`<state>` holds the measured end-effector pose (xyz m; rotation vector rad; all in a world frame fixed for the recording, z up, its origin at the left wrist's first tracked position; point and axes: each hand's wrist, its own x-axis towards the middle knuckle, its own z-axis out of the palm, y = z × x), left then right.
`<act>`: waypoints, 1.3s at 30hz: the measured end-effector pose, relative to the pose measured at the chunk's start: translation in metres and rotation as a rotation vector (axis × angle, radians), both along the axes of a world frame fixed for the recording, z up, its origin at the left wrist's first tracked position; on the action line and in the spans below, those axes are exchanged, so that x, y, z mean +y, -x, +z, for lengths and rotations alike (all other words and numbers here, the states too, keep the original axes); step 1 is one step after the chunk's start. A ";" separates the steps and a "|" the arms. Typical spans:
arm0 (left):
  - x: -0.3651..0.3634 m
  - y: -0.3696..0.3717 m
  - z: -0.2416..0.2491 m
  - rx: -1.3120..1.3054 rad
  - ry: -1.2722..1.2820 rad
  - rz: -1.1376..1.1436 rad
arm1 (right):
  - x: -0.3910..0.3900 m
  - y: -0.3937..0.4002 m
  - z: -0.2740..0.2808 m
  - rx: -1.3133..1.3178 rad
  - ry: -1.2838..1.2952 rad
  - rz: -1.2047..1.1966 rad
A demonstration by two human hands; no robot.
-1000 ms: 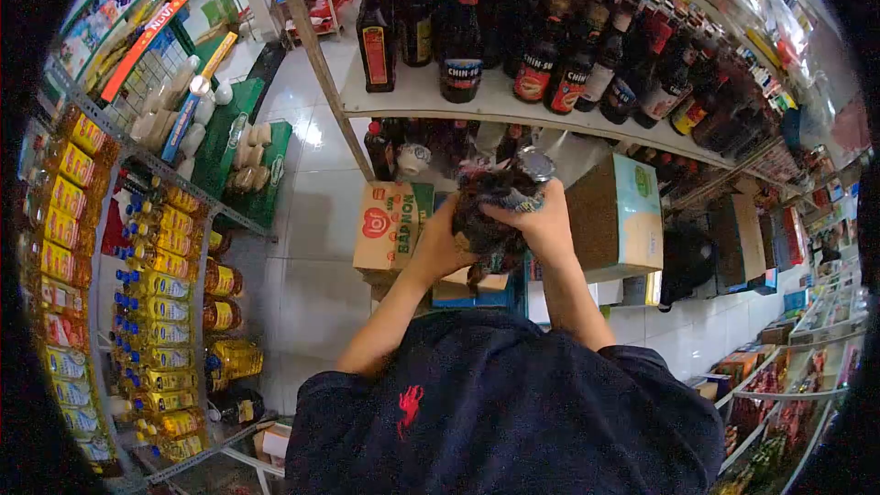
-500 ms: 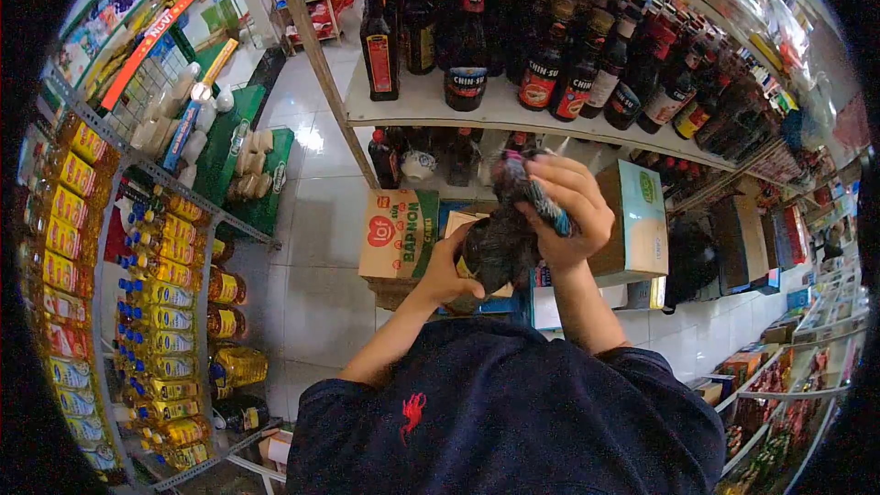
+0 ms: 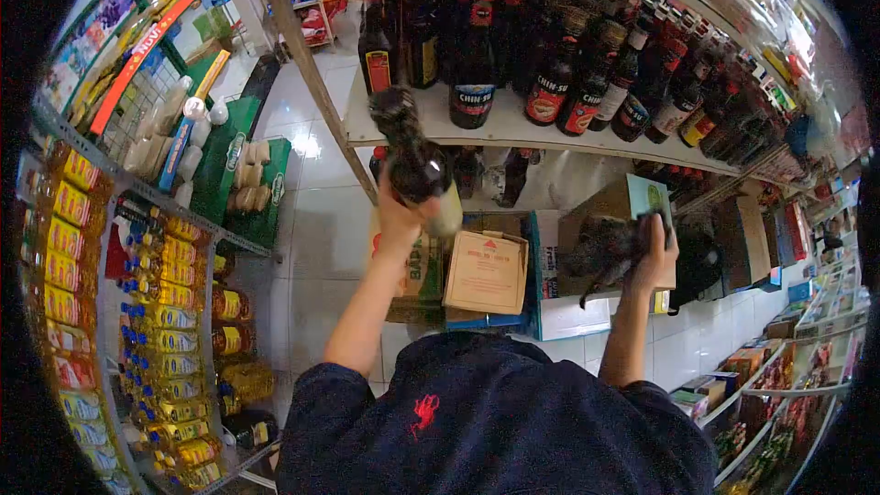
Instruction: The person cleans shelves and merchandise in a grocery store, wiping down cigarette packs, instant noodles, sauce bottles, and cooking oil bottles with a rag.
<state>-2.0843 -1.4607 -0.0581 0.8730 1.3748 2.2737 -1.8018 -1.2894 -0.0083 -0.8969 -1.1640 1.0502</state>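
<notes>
A dark sauce bottle (image 3: pixel 423 174) with a pale label is held in my left hand (image 3: pixel 401 220), its neck tilted up toward the shelf edge. My right hand (image 3: pixel 655 252), out to the right, has its fingers closed round a dark, blurred cloth or crumpled wrapping (image 3: pixel 605 247) in front of an open carton (image 3: pixel 653 192). Between my hands lies a cream cardboard box (image 3: pixel 487 273). Rows of dark bottles, among them a blue-labelled one (image 3: pixel 471 103), stand on the white shelf (image 3: pixel 431 131) ahead.
Bottles of yellow oil (image 3: pixel 174 319) fill the rack on the left. A green stand (image 3: pixel 240 151) with packets is behind it. More bottles stand on the lower shelf. Further cartons (image 3: pixel 741 243) and a goods rack (image 3: pixel 779 394) are at the right.
My hands have moved apart. The bottle has gone left and up with my left hand, and the dark material has moved right with my right hand, uncovering the cream box.
</notes>
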 end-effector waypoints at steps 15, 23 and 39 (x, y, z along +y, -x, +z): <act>0.115 0.120 0.021 0.270 0.019 0.263 | -0.036 -0.017 -0.026 -0.061 0.079 -0.164; 0.140 0.130 0.009 0.286 0.046 0.254 | -0.036 -0.016 -0.031 -0.030 0.123 -0.204; 0.162 0.144 0.004 0.167 0.268 0.356 | -0.029 0.001 -0.035 -0.038 0.170 -0.159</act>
